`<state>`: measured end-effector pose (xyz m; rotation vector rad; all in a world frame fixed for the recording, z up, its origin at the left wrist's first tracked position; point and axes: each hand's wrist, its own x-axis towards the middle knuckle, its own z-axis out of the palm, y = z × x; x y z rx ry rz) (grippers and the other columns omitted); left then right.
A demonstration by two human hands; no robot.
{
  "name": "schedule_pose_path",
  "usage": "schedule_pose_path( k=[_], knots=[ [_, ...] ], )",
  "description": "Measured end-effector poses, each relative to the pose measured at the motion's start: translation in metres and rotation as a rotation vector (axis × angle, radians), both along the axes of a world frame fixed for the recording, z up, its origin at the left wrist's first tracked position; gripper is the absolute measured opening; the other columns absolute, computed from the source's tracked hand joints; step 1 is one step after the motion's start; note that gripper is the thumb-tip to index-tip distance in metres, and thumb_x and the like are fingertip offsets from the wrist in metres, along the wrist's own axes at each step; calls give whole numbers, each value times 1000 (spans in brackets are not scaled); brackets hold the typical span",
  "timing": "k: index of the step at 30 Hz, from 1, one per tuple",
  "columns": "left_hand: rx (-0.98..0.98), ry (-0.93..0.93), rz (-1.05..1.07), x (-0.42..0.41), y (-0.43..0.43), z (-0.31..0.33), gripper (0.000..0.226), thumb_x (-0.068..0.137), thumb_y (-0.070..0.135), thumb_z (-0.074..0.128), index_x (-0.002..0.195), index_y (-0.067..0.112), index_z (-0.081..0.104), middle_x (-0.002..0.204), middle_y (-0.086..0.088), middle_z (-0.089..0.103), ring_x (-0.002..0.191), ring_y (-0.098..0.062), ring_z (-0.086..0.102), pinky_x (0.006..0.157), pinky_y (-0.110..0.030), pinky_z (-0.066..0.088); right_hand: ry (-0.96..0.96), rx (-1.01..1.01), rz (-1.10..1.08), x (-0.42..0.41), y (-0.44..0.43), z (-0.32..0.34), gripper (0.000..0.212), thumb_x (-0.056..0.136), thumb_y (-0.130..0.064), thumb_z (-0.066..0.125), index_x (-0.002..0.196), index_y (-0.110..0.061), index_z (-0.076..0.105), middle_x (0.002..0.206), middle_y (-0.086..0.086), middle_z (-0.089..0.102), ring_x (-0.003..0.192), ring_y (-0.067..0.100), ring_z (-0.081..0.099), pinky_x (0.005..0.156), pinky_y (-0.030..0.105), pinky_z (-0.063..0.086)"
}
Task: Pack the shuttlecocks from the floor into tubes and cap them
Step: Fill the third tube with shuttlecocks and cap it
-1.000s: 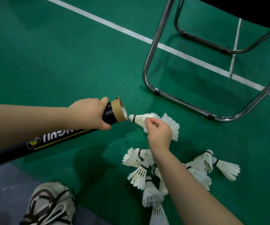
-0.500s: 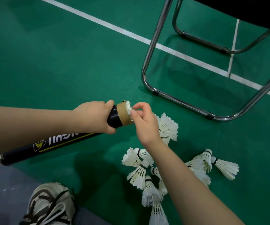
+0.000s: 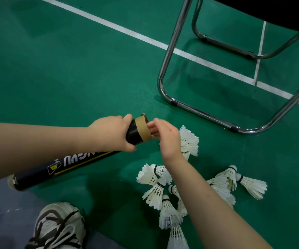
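Note:
My left hand [image 3: 111, 133] grips a long black shuttlecock tube [image 3: 73, 164] just behind its tan-banded open end [image 3: 142, 131]. The tube slants from lower left up to the centre. My right hand [image 3: 165, 139] is at the tube's mouth, its fingertips reaching into the opening. No shuttlecock shows between those fingers. A white feather shuttlecock [image 3: 189, 142] lies on the floor right behind that hand. Several more shuttlecocks [image 3: 154, 186] lie in a loose pile under my right forearm, and a few others [image 3: 249, 184] lie to the right.
A chrome chair frame [image 3: 195, 110] stands on the green court floor just beyond the pile, with the dark seat [image 3: 271, 13] above. White court lines [image 3: 109, 24] cross the floor. My sneaker [image 3: 58, 227] rests on a grey patch [image 3: 4, 221] at lower left.
My right hand carried a shuttlecock cork-first to the tube and pushed it in; the feathers seen at the rim half a second ago are now out of sight. The left hand kept its hold.

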<state>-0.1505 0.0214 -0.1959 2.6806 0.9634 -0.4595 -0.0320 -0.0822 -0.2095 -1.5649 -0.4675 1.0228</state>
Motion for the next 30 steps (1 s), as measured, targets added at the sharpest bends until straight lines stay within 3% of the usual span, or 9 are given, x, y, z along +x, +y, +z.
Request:
schedule_pose_path(
  k=[3, 6, 9, 12, 18, 20, 22, 26, 30],
  knots=[
    [4, 27, 20, -6, 7, -1, 56, 66, 59, 66, 91, 19, 35, 77, 3, 48, 71, -22, 53, 59, -31, 44, -233, -124, -99, 7, -7, -14, 19, 89, -16, 52, 72, -23, 59, 64, -9, 56, 59, 9, 46, 59, 25, 39],
    [28, 56, 11, -13, 7, -6, 56, 65, 60, 65, 91, 21, 35, 80, 2, 50, 73, -22, 53, 62, -32, 47, -616, -364, 424, 15, -21, -36, 22, 85, -15, 52, 101, -27, 61, 94, -6, 61, 88, 13, 55, 78, 32, 47],
    [35, 65, 14, -17, 7, -7, 56, 65, 61, 65, 91, 21, 35, 80, 2, 50, 73, -22, 53, 63, -33, 49, -888, -469, 968, 10, -33, -56, 40, 84, -22, 55, 122, -34, 55, 135, -2, 46, 129, 20, 32, 107, 42, 29],
    [27, 53, 23, -17, 8, -7, 57, 65, 61, 66, 91, 20, 36, 77, 3, 50, 71, -21, 54, 62, -33, 48, -999, -495, 1140, 1, -39, -69, 38, 85, -28, 59, 122, -32, 56, 146, 0, 36, 139, 22, 16, 110, 45, 17],
    [21, 68, 9, -19, 6, -8, 58, 65, 63, 65, 93, 20, 36, 80, 2, 51, 72, -21, 55, 62, -34, 49, -955, -571, 855, 13, -33, -62, 15, 88, -36, 58, 93, -25, 67, 118, -4, 60, 122, 15, 41, 102, 37, 29],
    [15, 76, 13, -20, 7, -9, 58, 65, 62, 65, 93, 20, 37, 81, 2, 51, 73, -21, 55, 63, -34, 50, -727, -524, 620, 26, -27, -48, 11, 89, -33, 57, 89, -24, 63, 99, -5, 63, 92, 9, 55, 83, 27, 44],
    [10, 82, 18, -21, 7, -9, 58, 65, 62, 66, 93, 21, 37, 81, 2, 51, 73, -20, 55, 63, -34, 50, -489, -399, 350, 41, -22, -31, 6, 91, -25, 55, 87, -21, 58, 90, -6, 61, 70, 2, 51, 60, 17, 40],
    [7, 88, 19, -19, 7, -8, 58, 66, 62, 66, 93, 20, 37, 80, 2, 51, 72, -20, 54, 62, -33, 50, -226, -106, -91, 59, -10, -1, 12, 90, -13, 56, 77, -15, 57, 78, -3, 60, 69, 9, 53, 69, 21, 45],
    [12, 85, 12, -17, 6, -7, 57, 65, 62, 66, 91, 21, 35, 78, 3, 49, 71, -20, 53, 61, -33, 48, -183, -19, -63, 44, 0, 14, 13, 87, -11, 60, 74, -15, 56, 73, -5, 58, 67, 8, 52, 70, 23, 45]
  ],
)
